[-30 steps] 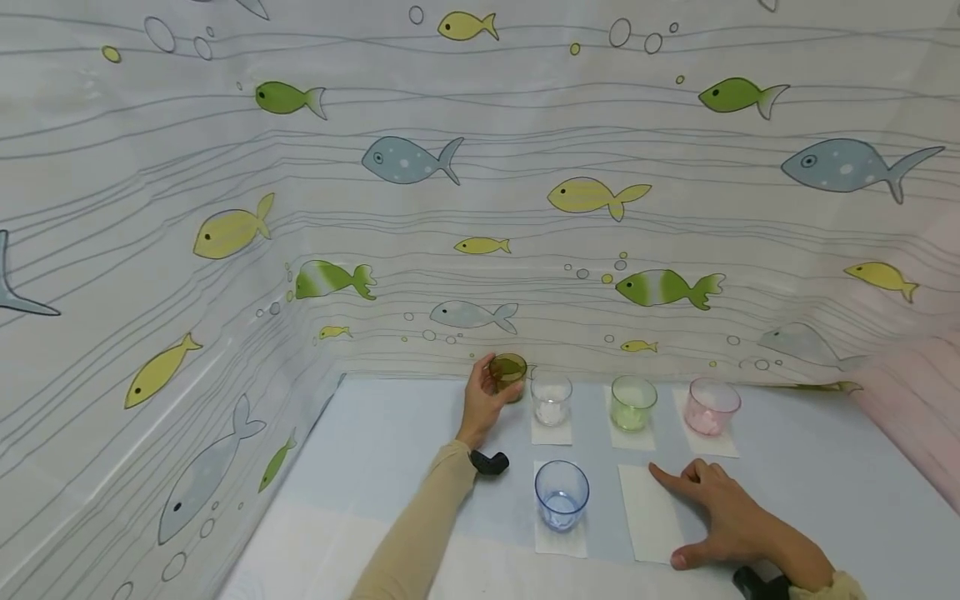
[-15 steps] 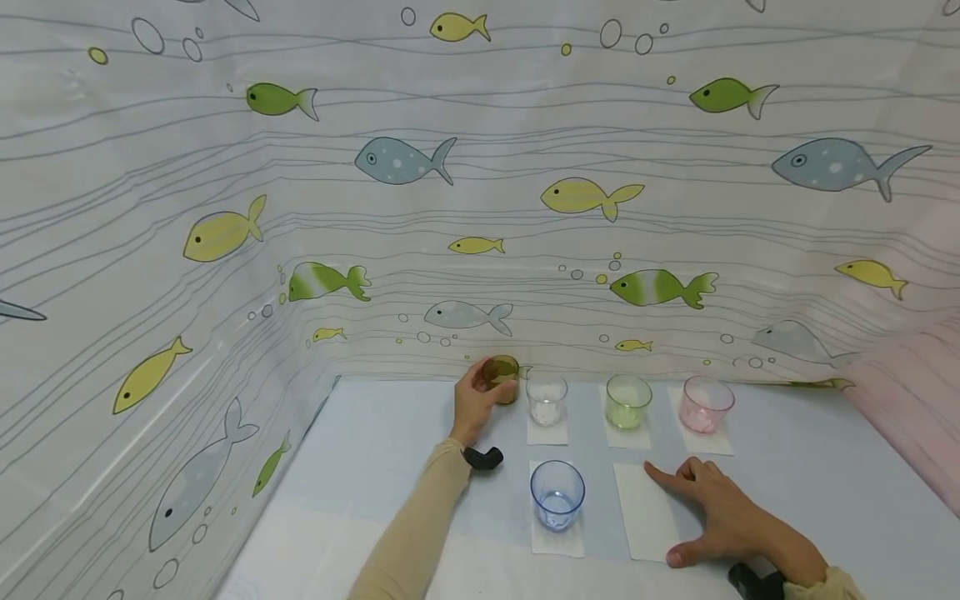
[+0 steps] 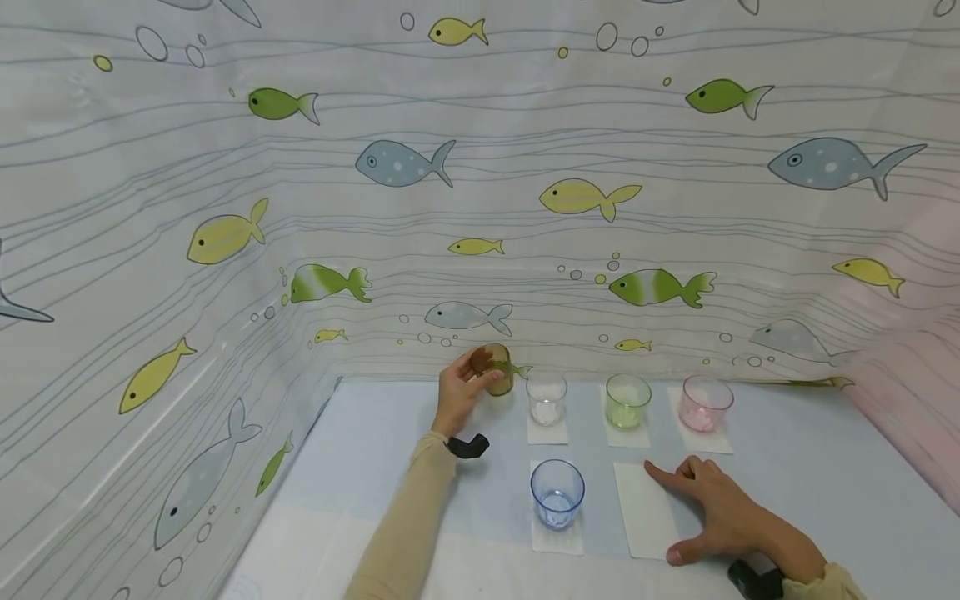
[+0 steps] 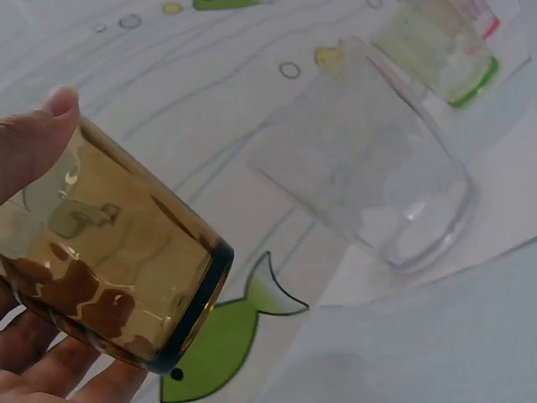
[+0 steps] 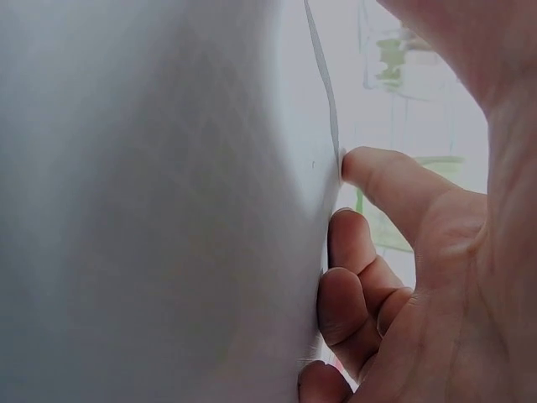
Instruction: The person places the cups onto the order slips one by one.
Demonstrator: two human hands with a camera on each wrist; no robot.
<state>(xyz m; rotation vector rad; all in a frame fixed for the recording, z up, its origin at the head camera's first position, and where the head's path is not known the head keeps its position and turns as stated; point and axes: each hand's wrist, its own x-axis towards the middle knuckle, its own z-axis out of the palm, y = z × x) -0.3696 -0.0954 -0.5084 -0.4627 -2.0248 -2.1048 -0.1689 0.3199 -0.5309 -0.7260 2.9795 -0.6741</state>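
Note:
My left hand (image 3: 457, 395) holds an amber glass (image 3: 498, 372) at the back of the table, thumb on one side and fingers on the other. In the left wrist view the amber glass (image 4: 138, 252) is tilted, its dark thick base pointing to the lower right. A clear glass (image 3: 547, 402) stands just right of it, apart from it. My right hand (image 3: 723, 518) rests at the right side of a bare white paper strip (image 3: 647, 510), thumb and index finger spread, the other fingers bent. In the right wrist view the index finger (image 5: 394, 180) touches the white surface.
A green glass (image 3: 628, 404) and a pink glass (image 3: 706, 407) stand on white paper strips in the back row, right of the clear one. Nearer, a blue glass (image 3: 557, 497) stands on its own strip. A fish-patterned curtain (image 3: 480, 208) rises behind the table.
My left hand has moved a little left with the amber glass and tilted it, so more of its side shows. The right hand has stayed in place.

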